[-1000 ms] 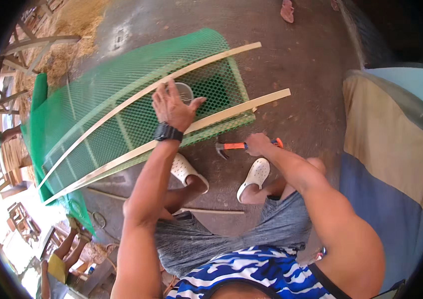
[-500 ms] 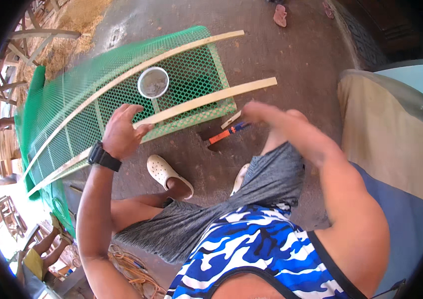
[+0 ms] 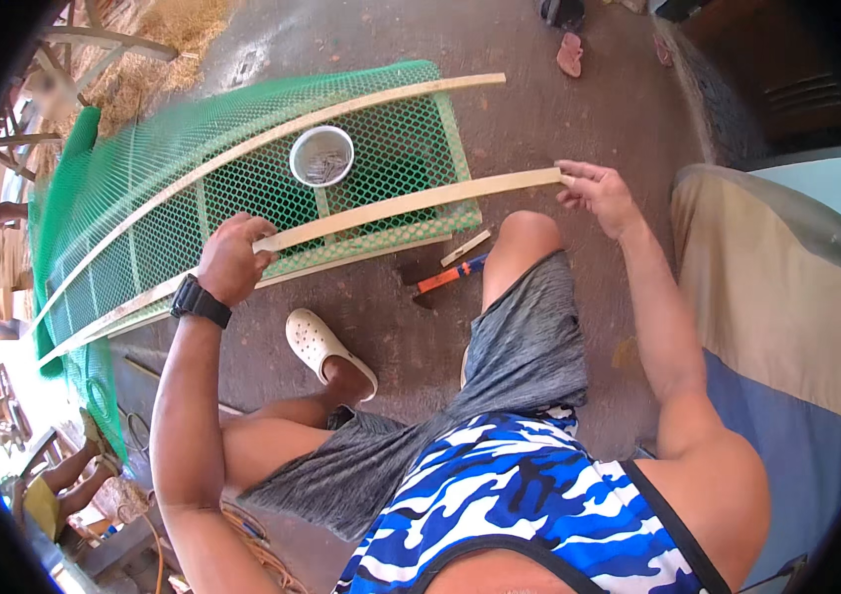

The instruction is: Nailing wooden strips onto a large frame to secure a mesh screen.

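A long pale wooden strip [image 3: 411, 204] lies across the near side of a green mesh panel [image 3: 396, 134] on a wooden frame. My left hand [image 3: 234, 259], with a black watch at the wrist, is closed around the strip along its length. At the strip's right end, past the frame's edge, my right hand [image 3: 599, 198] grips the tip between thumb and fingers. A second wooden strip [image 3: 341, 107] curves along the far side of the mesh. Between the strips stands a white bowl [image 3: 322, 156] with small metal pieces, apparently nails.
A hammer with an orange and blue handle [image 3: 445, 277] lies on the floor by my right knee, next to a short wood piece [image 3: 466, 247]. A tan and blue cloth cover [image 3: 777, 287] hangs at the right. A pink slipper [image 3: 569, 55] lies far off. Another person's legs [image 3: 69, 475] show at the lower left.
My right hand has moved from above the hammer, out and up to the strip's right end, and taken hold of it. My right knee now shows beside the hammer.
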The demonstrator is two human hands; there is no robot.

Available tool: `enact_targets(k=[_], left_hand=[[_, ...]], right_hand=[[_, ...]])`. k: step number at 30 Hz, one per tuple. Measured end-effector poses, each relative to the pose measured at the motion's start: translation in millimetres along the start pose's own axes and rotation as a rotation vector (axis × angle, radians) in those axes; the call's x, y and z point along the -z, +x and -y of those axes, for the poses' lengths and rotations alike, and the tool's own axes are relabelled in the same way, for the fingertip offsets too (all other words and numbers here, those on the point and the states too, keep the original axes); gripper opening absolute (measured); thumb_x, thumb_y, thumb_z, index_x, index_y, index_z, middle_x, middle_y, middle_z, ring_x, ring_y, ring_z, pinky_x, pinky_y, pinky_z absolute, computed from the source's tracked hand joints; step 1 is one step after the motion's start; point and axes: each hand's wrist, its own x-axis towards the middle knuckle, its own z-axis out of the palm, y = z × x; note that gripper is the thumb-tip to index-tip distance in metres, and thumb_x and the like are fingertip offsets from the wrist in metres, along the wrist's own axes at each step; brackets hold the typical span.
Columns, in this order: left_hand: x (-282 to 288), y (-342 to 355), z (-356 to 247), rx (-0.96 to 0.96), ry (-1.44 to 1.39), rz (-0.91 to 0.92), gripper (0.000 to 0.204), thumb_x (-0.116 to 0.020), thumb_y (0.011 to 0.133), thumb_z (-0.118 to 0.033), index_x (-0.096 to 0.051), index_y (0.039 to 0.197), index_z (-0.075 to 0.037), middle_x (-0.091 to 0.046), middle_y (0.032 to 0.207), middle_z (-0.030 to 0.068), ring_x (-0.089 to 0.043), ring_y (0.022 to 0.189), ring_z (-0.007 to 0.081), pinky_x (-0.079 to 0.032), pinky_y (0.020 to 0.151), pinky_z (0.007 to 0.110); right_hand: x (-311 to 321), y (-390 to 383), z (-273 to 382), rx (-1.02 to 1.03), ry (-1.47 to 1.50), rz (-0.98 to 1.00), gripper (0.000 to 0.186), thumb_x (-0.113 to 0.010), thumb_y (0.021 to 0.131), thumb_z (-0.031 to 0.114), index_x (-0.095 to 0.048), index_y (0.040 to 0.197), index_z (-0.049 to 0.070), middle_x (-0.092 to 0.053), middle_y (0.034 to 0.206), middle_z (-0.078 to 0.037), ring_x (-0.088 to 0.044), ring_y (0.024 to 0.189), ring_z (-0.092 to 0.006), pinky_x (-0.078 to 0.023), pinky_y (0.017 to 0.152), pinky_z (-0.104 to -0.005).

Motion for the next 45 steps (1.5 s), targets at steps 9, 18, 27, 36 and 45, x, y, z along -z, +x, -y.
enact_targets(k=[9, 18, 27, 36, 45], left_hand=[[-14, -4, 10, -0.039, 0.046, -0.046, 0.026, -0.073, 0.081, -0.008, -0.061, 0.104, -0.007, -0.063, 0.098, 0.0151, -0.061, 0.102, 0.0367, -0.050, 0.087, 0.047], [1, -8, -9, -0.026, 0.197, -0.036, 0.033, -0.070, 0.080, -0.008, -0.059, 0.111, -0.008, -0.063, 0.106, 0.0141, -0.063, 0.106, 0.0349, -0.054, 0.088, 0.046], [18, -40, 9, 0.106, 0.283, -0.091, 0.021, -0.067, 0.089, -0.015, -0.062, 0.110, -0.013, -0.064, 0.108, 0.0098, -0.063, 0.109, 0.0314, -0.053, 0.088, 0.046], [10, -48, 63, 0.271, 0.292, -0.077, 0.029, -0.062, 0.085, -0.006, -0.065, 0.112, -0.015, -0.066, 0.110, 0.0123, -0.064, 0.112, 0.0326, -0.052, 0.093, 0.047], [18, -71, 98, 0.181, 0.169, -0.177, 0.030, -0.069, 0.085, -0.007, -0.064, 0.114, 0.000, -0.066, 0.115, 0.0213, -0.062, 0.110, 0.0409, -0.049, 0.097, 0.046]], right_hand=[[-43, -18, 27, 0.179, -0.177, -0.146, 0.039, -0.064, 0.093, 0.010, -0.065, 0.131, -0.002, -0.072, 0.098, -0.009, -0.066, 0.079, -0.0127, -0.054, 0.071, -0.0255], [-14, -9, 9, 0.216, -0.362, -0.111, 0.045, -0.060, 0.095, 0.000, -0.060, 0.140, 0.002, -0.062, 0.091, 0.002, -0.055, 0.073, -0.0050, -0.045, 0.063, -0.0204], [-27, 20, -3, 0.335, -0.393, 0.049, 0.043, -0.063, 0.095, -0.001, -0.058, 0.137, -0.005, -0.067, 0.106, -0.005, -0.061, 0.084, -0.0063, -0.050, 0.073, -0.0216], [-97, -2, 14, 0.440, -0.362, 0.165, 0.035, -0.064, 0.094, -0.003, -0.062, 0.128, -0.008, -0.070, 0.109, -0.011, -0.067, 0.095, -0.0133, -0.054, 0.081, -0.0263], [-148, -5, 26, 0.594, -0.600, 0.085, 0.033, -0.071, 0.085, 0.015, -0.073, 0.116, 0.005, -0.074, 0.101, -0.018, -0.074, 0.087, -0.0259, -0.057, 0.078, -0.0359]])
